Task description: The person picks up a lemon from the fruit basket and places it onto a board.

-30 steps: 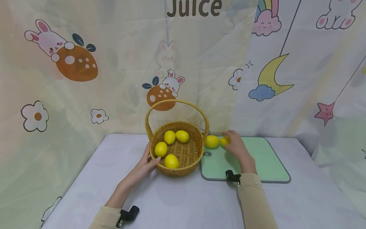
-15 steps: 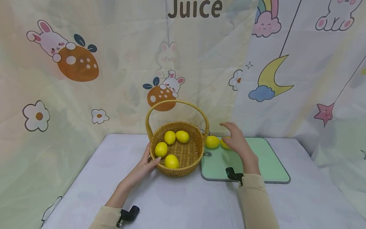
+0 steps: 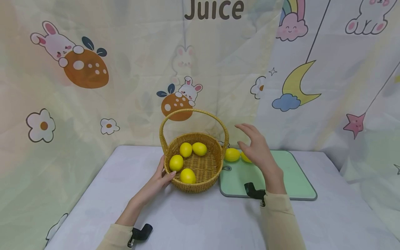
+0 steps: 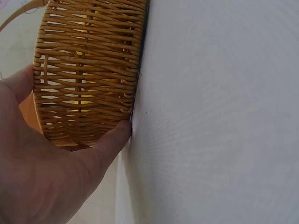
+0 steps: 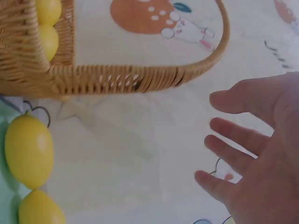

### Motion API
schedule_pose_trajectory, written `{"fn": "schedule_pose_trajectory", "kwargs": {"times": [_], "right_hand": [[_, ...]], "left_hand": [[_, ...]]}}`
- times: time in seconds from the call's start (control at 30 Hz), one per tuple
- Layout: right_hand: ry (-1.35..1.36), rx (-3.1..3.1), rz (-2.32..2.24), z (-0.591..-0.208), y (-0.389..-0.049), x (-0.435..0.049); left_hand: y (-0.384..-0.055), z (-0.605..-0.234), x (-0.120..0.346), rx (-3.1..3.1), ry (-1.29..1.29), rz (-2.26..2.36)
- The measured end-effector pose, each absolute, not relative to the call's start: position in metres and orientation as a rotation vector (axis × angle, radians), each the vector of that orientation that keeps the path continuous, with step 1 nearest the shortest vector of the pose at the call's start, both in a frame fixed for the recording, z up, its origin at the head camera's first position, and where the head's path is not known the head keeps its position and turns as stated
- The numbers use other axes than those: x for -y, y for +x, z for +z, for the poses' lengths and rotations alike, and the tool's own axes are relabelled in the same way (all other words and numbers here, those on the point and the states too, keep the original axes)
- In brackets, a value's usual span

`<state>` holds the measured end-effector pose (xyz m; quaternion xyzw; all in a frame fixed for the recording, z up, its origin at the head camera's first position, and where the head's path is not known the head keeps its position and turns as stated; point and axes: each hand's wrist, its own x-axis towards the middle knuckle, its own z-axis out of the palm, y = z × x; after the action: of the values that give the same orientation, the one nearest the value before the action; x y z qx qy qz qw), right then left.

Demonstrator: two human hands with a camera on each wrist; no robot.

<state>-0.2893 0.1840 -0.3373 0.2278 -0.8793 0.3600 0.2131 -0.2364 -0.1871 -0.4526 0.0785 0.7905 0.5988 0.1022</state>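
Four lemons (image 3: 188, 176) in wicker basket (image 3: 191, 188); left hand (image 3: 160, 179) holds its side, fingers (image 4: 114, 141) part-open around it. Right hand (image 3: 260, 149) raised, fingers parted, holding nothing, near two more lemons (image 3: 232, 155) on green board (image 3: 295, 178).

Open passage under the basket handle (image 3: 193, 110), cloth backdrop (image 3: 134, 100) behind.

The left hand (image 4: 51, 172), entering from 8 o'clock, grips a brown wicker basket (image 4: 91, 70) lying between 9 and 12 o'clock. One digit (image 4: 22, 84) touches the rim (image 4: 38, 93) on the basket's 9 o'clock side; another (image 4: 117, 137) rests by its base edge (image 4: 138, 60) near 5 o'clock. Yellow patches (image 4: 85, 100) (outlines hidden by the weave) show through gaps. The handle (image 4: 21, 11) curves at 10 o'clock; a white surface (image 4: 215, 112) spans 12 to 6.
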Motion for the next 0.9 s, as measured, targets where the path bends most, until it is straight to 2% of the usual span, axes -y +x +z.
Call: {"fn": "schedule_pose_trajectory", "kwargs": {"times": [0.37, 0.6, 0.9], "right_hand": [[0.886, 2.285, 0.912, -0.322, -0.266, -0.147], [1.017, 2.335, 0.907, -0.329, -0.259, -0.120], [1.057, 2.511, 0.801, -0.347, -0.256, -0.091]], "left_hand": [[-0.238, -0.454, 0.188, -2.340, 0.237, 1.769], [-0.238, -0.454, 0.188, -2.351, 0.236, 1.760], [-0.239, -0.454, 0.188, -2.357, 0.234, 1.756]]}}
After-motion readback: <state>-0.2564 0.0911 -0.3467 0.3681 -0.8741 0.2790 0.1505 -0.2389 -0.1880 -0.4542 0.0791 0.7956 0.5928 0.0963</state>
